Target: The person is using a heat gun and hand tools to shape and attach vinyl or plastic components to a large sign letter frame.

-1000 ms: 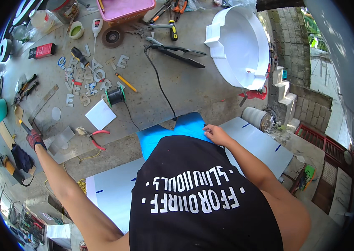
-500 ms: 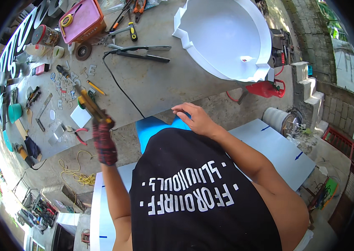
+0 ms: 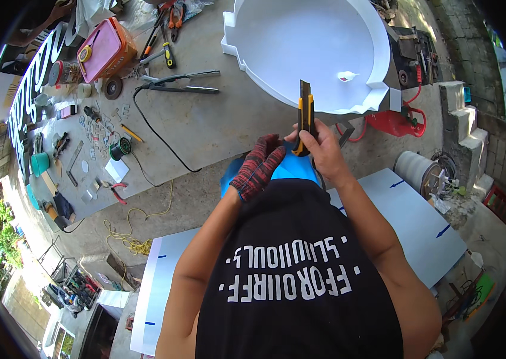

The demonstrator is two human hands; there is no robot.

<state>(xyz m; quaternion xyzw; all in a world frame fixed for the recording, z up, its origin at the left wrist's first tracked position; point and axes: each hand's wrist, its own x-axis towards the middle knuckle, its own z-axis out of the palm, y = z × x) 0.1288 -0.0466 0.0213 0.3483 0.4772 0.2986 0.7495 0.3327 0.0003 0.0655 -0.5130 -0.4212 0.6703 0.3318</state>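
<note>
My right hand grips a black and yellow snap-off utility knife, held upright with its blade end pointing away from me. Beside it on the left is my left hand, in a red and black knit glove. Its fingers are curled together, and nothing shows in them. Both hands are over my blue-clad lap at the near edge of the grey worktable. Beyond the knife lies a large white round shell with a raised rim, holding a small white piece with a red mark.
A corded flat iron, small cut-out letters, a wire spool and a pink-lidded tub are on the table. A red tank stands beyond its right end. Pale panels lie at both my sides.
The utility knife has gone from my gloved left hand into my right hand. My left hand has come rightward from over the tools, and my right hand has moved slightly right. The view has shifted.
</note>
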